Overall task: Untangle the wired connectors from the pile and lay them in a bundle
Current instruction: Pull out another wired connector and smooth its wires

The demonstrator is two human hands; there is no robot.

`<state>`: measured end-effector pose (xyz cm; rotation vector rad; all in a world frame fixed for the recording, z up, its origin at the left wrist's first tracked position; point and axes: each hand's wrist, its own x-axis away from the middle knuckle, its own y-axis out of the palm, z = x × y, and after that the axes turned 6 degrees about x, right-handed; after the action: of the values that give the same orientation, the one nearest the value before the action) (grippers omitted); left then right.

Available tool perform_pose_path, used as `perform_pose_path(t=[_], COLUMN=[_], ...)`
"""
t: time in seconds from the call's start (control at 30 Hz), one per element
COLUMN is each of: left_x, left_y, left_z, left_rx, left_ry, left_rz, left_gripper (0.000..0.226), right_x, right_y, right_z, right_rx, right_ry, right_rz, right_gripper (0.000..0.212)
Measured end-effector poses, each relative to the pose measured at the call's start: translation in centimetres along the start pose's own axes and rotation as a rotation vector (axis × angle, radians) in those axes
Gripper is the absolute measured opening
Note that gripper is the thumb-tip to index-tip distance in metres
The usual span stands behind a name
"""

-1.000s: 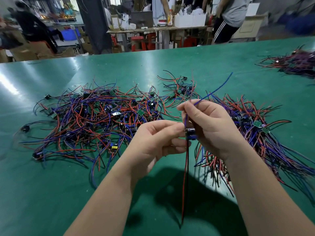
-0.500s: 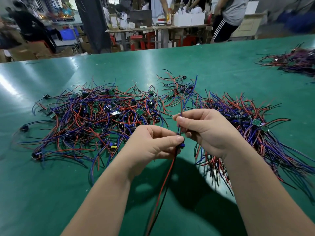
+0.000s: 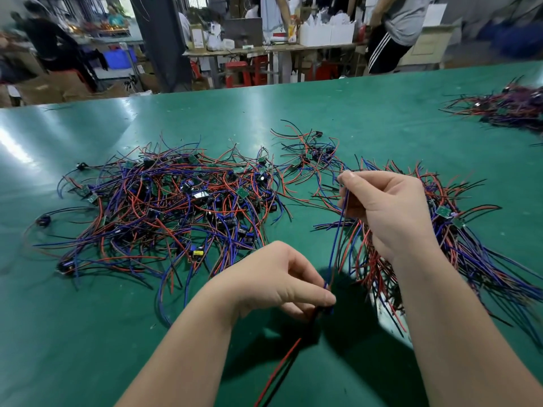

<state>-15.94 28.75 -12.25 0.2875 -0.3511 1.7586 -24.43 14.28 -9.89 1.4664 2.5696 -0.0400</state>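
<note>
One worktop [image 3: 352, 107] carried three heaps of wires: one tangled pile [image 3: 176, 207], one bundle [image 3: 470, 254] and one far heap [image 3: 505, 110]. The wires in each heap were too many to count. Two hands, a left hand [image 3: 279, 277] and a right hand [image 3: 390, 212], held one wired connector [image 3: 324, 311] between them, with one red lead [image 3: 278, 371] trailing below it.

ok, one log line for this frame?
left hand: pinches connector | right hand: pinches its blue wire, higher | tangled pile: left side | bundle: right side
</note>
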Motion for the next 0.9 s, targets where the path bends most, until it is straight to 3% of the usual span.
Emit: perform_pose_path(t=[0.17, 0.27, 0.57, 0.67, 0.83, 0.9], left_x=[0.0, -0.1, 0.0, -0.5, -1.2, -1.3], left_y=[-0.4, 0.0, -2.2, -2.4, -1.9, -1.9], left_z=[-0.4, -0.8, 0.0, 0.2, 0.0, -0.2], left_rx=[-0.072, -0.118, 0.302, 0.437, 0.504, 0.473], left_ry=[-0.064, -0.097, 0.095, 0.163, 0.233, 0.261], left_rz=[-0.093, -0.172, 0.044, 0.232, 0.418, 0.437], left_gripper=[0.011, 0.009, 0.017, 0.021, 0.027, 0.022], right_x=[-0.1, -0.8, -1.4, -1.2, 1.1, 1.8], right_y=[-0.6, -1.3, -1.9, -1.4, 0.4, 1.2], right_z=[-0.5, -1.0, -1.3, -1.2, 0.2, 0.9], right_rx=[-0.046, -0.234, -0.497, -0.334, 0.428, 0.608], right_ry=[0.095, 0.158, 0.122, 0.119, 0.003, -0.107], right_rz=[0.042, 0.107, 0.289, 0.153, -0.465, -0.5], right_gripper=[0.017, 0.021, 0.022, 0.015, 0.008, 0.01])
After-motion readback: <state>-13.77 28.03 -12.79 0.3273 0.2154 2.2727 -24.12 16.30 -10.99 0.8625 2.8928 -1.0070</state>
